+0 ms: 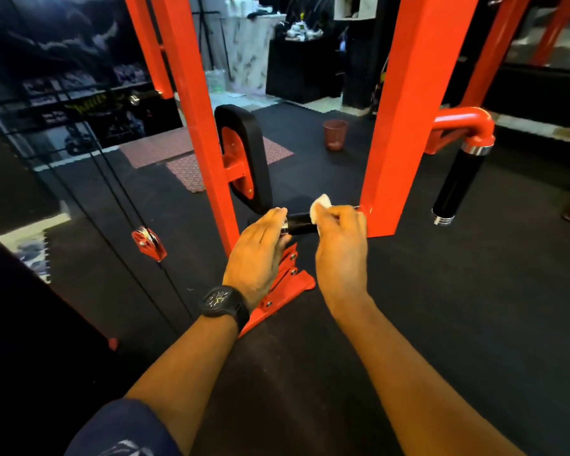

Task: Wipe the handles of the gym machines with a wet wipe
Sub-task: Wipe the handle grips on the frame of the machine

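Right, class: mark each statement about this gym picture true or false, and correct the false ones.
1. The right hand presses a wipe to a handle. True.
2. The watch is on the right wrist. False: the watch is on the left wrist.
3. The left hand holds the handle's chrome end. True.
4. The bin stands on a table. False: the bin stands on the floor.
5. The frame is blue. False: the frame is red.
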A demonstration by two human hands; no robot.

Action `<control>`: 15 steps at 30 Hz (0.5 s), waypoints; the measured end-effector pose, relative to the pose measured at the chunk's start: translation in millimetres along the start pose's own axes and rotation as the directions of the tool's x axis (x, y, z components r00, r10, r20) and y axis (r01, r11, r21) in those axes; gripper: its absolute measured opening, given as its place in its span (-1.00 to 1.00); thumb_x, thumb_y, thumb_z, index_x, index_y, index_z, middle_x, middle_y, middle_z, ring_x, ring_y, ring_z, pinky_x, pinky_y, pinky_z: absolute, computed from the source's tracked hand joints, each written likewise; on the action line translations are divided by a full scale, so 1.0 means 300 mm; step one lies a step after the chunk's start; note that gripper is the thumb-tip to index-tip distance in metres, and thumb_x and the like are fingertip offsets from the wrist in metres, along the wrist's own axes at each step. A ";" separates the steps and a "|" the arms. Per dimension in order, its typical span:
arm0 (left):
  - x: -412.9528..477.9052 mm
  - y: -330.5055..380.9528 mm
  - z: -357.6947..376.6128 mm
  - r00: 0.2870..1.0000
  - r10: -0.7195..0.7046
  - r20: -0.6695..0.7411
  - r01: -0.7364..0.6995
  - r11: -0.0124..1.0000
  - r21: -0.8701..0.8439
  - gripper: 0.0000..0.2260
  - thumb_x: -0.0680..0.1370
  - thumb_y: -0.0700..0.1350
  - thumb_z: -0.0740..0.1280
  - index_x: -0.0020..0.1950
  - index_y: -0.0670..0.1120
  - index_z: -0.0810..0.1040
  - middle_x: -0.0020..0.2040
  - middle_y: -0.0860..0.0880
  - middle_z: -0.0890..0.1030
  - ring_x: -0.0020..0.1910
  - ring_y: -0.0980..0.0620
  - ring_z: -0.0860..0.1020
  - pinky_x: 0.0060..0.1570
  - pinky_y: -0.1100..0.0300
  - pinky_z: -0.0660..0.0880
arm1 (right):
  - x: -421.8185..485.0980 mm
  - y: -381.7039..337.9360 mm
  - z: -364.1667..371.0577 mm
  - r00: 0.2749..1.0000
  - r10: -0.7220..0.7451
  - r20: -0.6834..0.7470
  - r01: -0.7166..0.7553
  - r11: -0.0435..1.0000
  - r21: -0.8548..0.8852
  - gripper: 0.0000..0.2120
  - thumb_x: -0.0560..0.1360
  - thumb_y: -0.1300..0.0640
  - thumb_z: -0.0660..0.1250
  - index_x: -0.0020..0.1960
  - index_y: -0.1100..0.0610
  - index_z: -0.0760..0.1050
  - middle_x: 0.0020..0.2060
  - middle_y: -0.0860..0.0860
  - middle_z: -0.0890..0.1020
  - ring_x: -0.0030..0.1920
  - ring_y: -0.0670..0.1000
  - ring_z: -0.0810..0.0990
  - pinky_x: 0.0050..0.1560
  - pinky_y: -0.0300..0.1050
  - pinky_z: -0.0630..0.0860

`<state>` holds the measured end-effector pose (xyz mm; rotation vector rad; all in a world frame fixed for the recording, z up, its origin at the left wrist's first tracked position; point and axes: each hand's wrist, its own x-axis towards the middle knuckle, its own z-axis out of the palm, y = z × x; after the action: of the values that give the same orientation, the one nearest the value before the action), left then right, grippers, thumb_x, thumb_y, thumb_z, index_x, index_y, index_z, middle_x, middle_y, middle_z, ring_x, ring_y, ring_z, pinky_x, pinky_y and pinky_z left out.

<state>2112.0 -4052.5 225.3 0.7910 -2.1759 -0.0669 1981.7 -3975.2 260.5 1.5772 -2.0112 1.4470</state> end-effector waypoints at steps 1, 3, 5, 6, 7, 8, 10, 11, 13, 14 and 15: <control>0.001 -0.002 -0.003 0.999 0.012 0.034 -0.011 0.999 -0.032 -0.56 0.62 -0.07 0.22 0.46 -0.23 0.42 0.39 -0.19 0.51 0.39 -0.01 0.41 0.42 0.11 0.30 | -0.010 -0.031 0.018 0.998 -0.031 0.060 0.033 0.998 -0.048 -0.75 0.65 -0.12 0.18 0.04 -0.02 0.56 -0.10 -0.18 0.49 -0.09 -0.18 0.48 -0.02 -0.30 0.40; 0.003 -0.009 -0.011 0.996 0.024 0.088 -0.018 0.997 -0.070 -0.54 0.62 -0.04 0.17 0.49 -0.19 0.40 0.46 -0.11 0.46 0.45 -0.01 0.42 0.43 0.03 0.34 | -0.035 -0.071 0.034 0.969 -0.126 0.210 0.149 0.984 -0.099 -0.74 0.64 -0.15 0.14 0.04 -0.04 0.52 -0.06 -0.13 0.50 -0.10 -0.13 0.52 -0.05 -0.17 0.43; 0.000 -0.012 -0.018 0.997 0.020 0.073 -0.019 1.000 -0.018 -0.54 0.60 -0.06 0.16 0.46 -0.24 0.43 0.41 -0.16 0.51 0.40 -0.11 0.48 0.40 0.03 0.34 | -0.018 -0.037 0.024 0.975 -0.064 0.214 0.070 0.997 -0.020 -0.73 0.61 0.06 0.11 0.13 0.04 0.56 0.05 -0.06 0.52 0.04 -0.01 0.46 0.02 -0.25 0.30; -0.001 -0.007 -0.019 0.998 0.023 0.059 -0.025 0.999 0.023 -0.55 0.60 -0.07 0.16 0.43 -0.27 0.44 0.36 -0.21 0.54 0.35 -0.16 0.51 0.38 0.06 0.33 | 0.003 0.001 0.012 0.991 -0.019 0.136 0.028 0.998 -0.064 -0.72 0.57 0.18 0.15 0.17 0.11 0.57 0.07 0.03 0.52 0.07 0.03 0.42 0.06 -0.27 0.27; -0.002 -0.001 -0.018 0.999 0.028 0.044 -0.030 0.998 0.047 -0.56 0.61 -0.08 0.17 0.42 -0.28 0.45 0.32 -0.23 0.56 0.32 -0.19 0.53 0.36 0.09 0.32 | 0.016 0.036 0.001 0.998 0.028 0.052 -0.022 0.992 -0.125 -0.73 0.55 0.27 0.21 0.18 0.15 0.58 0.06 0.08 0.53 0.07 0.08 0.41 0.10 -0.22 0.33; -0.004 0.002 -0.013 0.999 0.026 0.038 -0.029 0.998 0.055 -0.56 0.61 -0.08 0.17 0.42 -0.28 0.44 0.32 -0.24 0.57 0.32 -0.19 0.53 0.36 0.11 0.30 | 0.019 0.045 -0.006 0.998 0.059 -0.012 -0.060 0.979 -0.193 -0.75 0.55 0.31 0.26 0.18 0.17 0.58 0.05 0.10 0.53 0.06 0.11 0.42 0.09 -0.13 0.42; -0.012 0.002 0.000 0.999 0.027 0.029 -0.028 0.999 0.033 -0.58 0.62 -0.12 0.22 0.44 -0.26 0.43 0.35 -0.23 0.55 0.34 -0.16 0.50 0.37 0.11 0.30 | 0.003 -0.010 0.002 0.996 0.069 0.058 -0.056 0.976 -0.209 -0.76 0.57 0.25 0.26 0.20 0.15 0.56 0.03 0.09 0.52 0.04 0.12 0.45 0.02 -0.02 0.48; -0.017 -0.001 0.004 0.999 0.024 0.028 -0.024 1.000 0.004 -0.59 0.63 -0.15 0.26 0.46 -0.25 0.42 0.37 -0.20 0.53 0.36 -0.13 0.49 0.39 0.08 0.32 | -0.005 -0.051 0.009 0.991 0.021 0.130 0.001 0.986 -0.169 -0.78 0.58 0.22 0.25 0.20 0.14 0.55 0.03 0.07 0.51 0.05 0.11 0.46 0.01 -0.03 0.48; -0.019 -0.005 0.004 0.999 0.010 0.035 -0.010 1.000 -0.019 -0.59 0.63 -0.18 0.29 0.48 -0.23 0.40 0.41 -0.15 0.50 0.39 -0.09 0.47 0.37 0.00 0.36 | -0.004 -0.060 0.023 0.963 -0.153 0.223 0.184 0.975 -0.126 -0.79 0.58 0.22 0.24 0.16 0.14 0.57 0.03 0.07 0.53 0.06 0.10 0.45 0.00 0.01 0.49; -0.018 -0.001 0.000 1.000 0.002 0.023 -0.002 1.000 -0.001 -0.59 0.63 -0.16 0.27 0.47 -0.24 0.40 0.40 -0.17 0.51 0.38 -0.10 0.47 0.36 0.00 0.36 | 0.017 -0.029 0.019 0.956 -0.182 0.228 0.229 0.952 -0.201 -0.76 0.56 0.23 0.20 0.14 0.15 0.59 0.01 0.09 0.55 0.04 0.13 0.46 -0.02 0.02 0.50; -0.015 0.004 -0.003 1.000 0.000 0.002 0.000 1.000 0.027 -0.58 0.62 -0.14 0.24 0.46 -0.25 0.41 0.37 -0.20 0.53 0.36 -0.10 0.46 0.35 0.02 0.35 | 0.049 0.010 0.013 0.971 -0.152 0.186 0.195 0.950 -0.243 -0.71 0.52 0.24 0.17 0.11 0.15 0.61 -0.02 0.09 0.57 0.01 0.15 0.46 -0.04 0.00 0.50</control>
<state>2114.1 -4048.7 223.2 0.8061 -2.1831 -0.0382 1974.8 -3987.7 266.8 1.7535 -1.9910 0.9729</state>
